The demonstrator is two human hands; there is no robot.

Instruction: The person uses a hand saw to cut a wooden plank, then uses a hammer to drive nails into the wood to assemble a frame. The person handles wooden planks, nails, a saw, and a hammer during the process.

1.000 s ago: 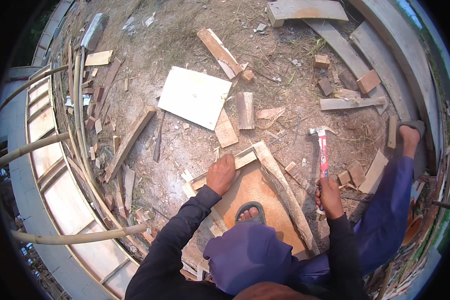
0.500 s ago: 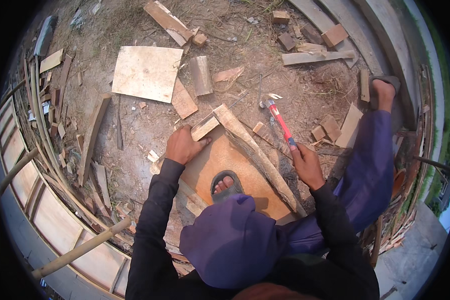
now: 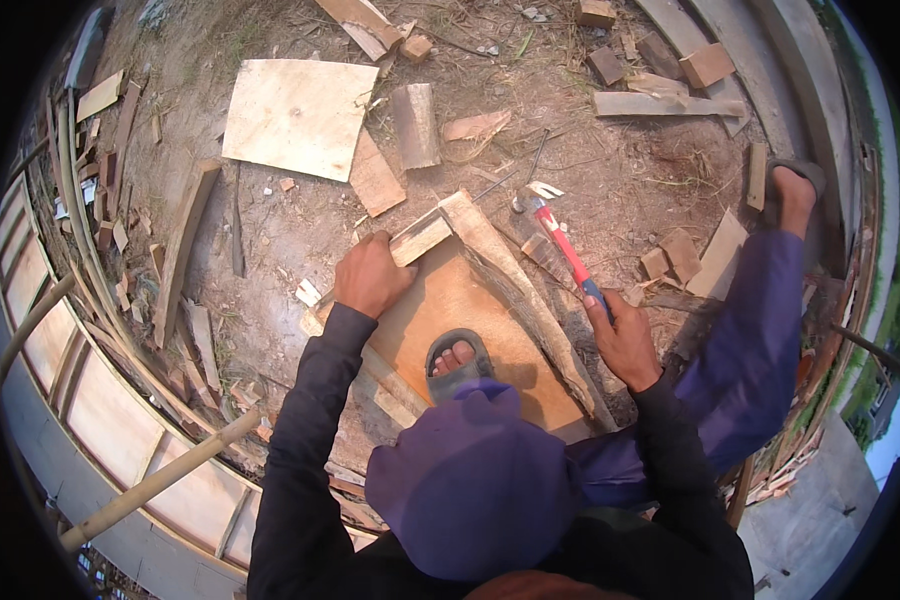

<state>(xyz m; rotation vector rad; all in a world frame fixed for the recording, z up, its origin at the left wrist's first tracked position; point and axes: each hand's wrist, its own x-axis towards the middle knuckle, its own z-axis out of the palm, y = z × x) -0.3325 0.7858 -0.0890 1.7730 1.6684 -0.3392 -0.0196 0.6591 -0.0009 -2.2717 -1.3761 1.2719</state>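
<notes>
My right hand [image 3: 626, 340] is closed around the grip of a claw hammer [image 3: 562, 240] with a red and blue handle; its metal head points away from me, just right of the wood frame. My left hand [image 3: 372, 274] grips a short wood strip [image 3: 421, 240] at the far side of a plywood panel [image 3: 410, 310]. A long rough-edged wood strip [image 3: 520, 290] runs along the panel's right side and meets the short strip at the far corner. My sandalled foot [image 3: 458, 364] stands on the panel. The fingertips of my left hand are partly hidden.
A pale plywood sheet [image 3: 298, 118] lies beyond the frame, with a wood block [image 3: 415, 125] beside it. Several offcuts and a long board [image 3: 668, 104] lie at far right. A curved plank [image 3: 185, 255] lies at left, near a bamboo pole [image 3: 160, 482]. My other foot [image 3: 794, 198] is at right.
The view has shifted slightly, so the far ground items sit higher. My left hand stays at the short strip, and my right hand still holds the hammer beside the frame.
</notes>
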